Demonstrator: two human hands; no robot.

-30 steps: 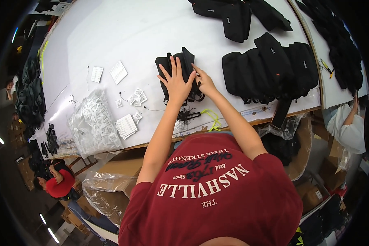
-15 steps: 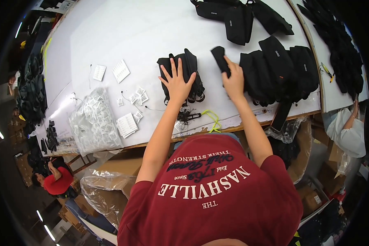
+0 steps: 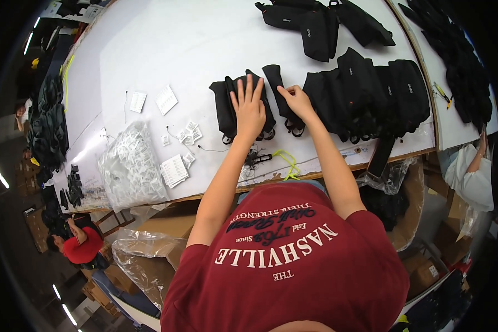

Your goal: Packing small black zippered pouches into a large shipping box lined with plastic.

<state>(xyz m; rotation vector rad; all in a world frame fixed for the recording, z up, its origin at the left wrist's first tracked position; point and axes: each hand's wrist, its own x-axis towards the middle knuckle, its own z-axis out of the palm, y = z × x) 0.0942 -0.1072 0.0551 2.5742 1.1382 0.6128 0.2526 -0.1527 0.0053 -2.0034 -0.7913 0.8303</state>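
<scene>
My left hand (image 3: 250, 115) rests on a small row of black fabric pouches (image 3: 222, 108), its fingers stretched out over their tops. Just to the right, a single narrow black pouch (image 3: 273, 80) stands on edge, a short gap away from that row. My right hand (image 3: 298, 104) pinches this pouch from its right side, thumb and fingertips bent. Farther right lies a larger overlapping row of black pouches (image 3: 371, 94). Below my left hand are a small heap of black cords (image 3: 253, 157) and a looped yellow-green cord (image 3: 289, 165).
A clear plastic bag of white tags (image 3: 131, 166) sits at the left, beside loose tags (image 3: 189, 133) and stacked label sheets (image 3: 174, 170). More black pouches (image 3: 321, 27) lie at the far side. A dark phone-like slab (image 3: 380, 156) overhangs the near edge. Other people work left and right.
My right hand has brought the single pouch left and lowered it upright beside the row under my left hand. My left hand's fingers have drawn closer together and moved slightly right.
</scene>
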